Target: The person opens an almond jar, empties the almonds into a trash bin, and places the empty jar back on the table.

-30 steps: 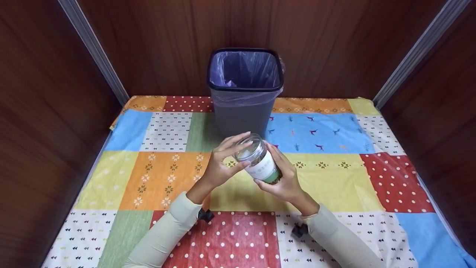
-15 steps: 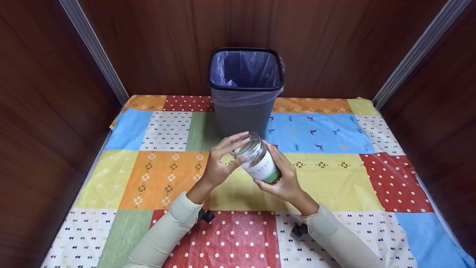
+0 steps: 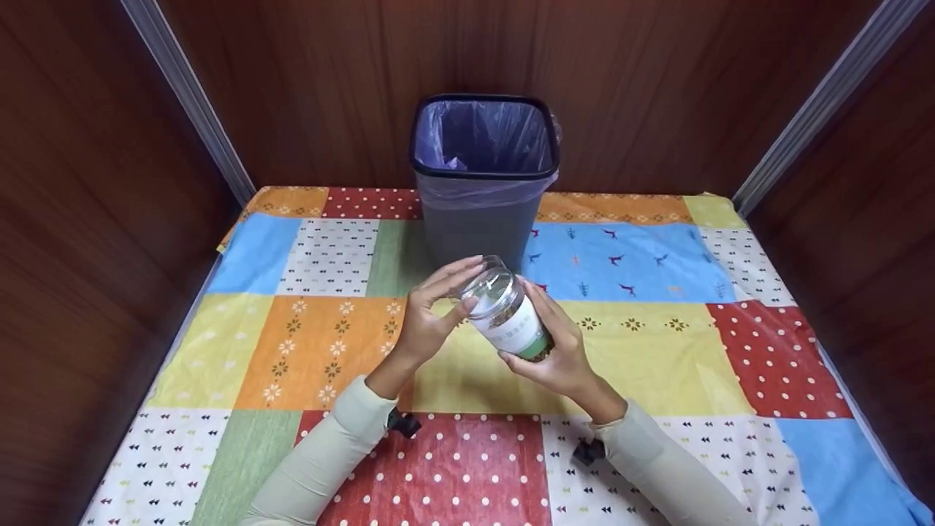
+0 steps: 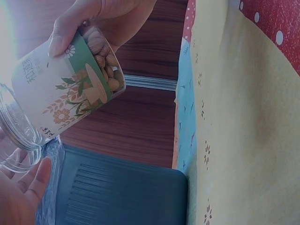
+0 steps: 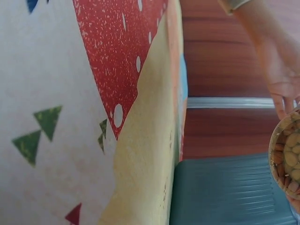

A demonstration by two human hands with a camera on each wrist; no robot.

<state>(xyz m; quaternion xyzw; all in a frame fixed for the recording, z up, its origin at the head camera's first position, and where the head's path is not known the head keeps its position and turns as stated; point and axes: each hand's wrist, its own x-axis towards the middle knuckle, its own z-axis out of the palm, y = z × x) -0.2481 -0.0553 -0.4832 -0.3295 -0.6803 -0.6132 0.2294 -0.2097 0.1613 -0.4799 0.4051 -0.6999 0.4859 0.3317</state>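
A clear jar [image 3: 517,329] with a white and green label is held tilted above the cloth, its mouth end up and to the left. My right hand [image 3: 561,347] grips it near the base, thumb across the label. At the mouth end, the fingers and thumb of my left hand [image 3: 431,318] are round a clear lid [image 3: 491,281]. Whether the lid is loose from the neck is hard to tell through the clear plastic. Brown shelled nuts [image 4: 110,70] show at the bottom in the left wrist view, and through the jar's base [image 5: 289,157] in the right wrist view.
Behind the hands stands a grey bin [image 3: 478,226] with a black rim and a purple liner. A patchwork cloth [image 3: 635,365] covers the table. Dark wooden panels [image 3: 350,95] close in the back and both sides.
My left hand's fingers and thumb have shifted slightly left and turned round the lid. The right hand and the jar body stay almost in place.
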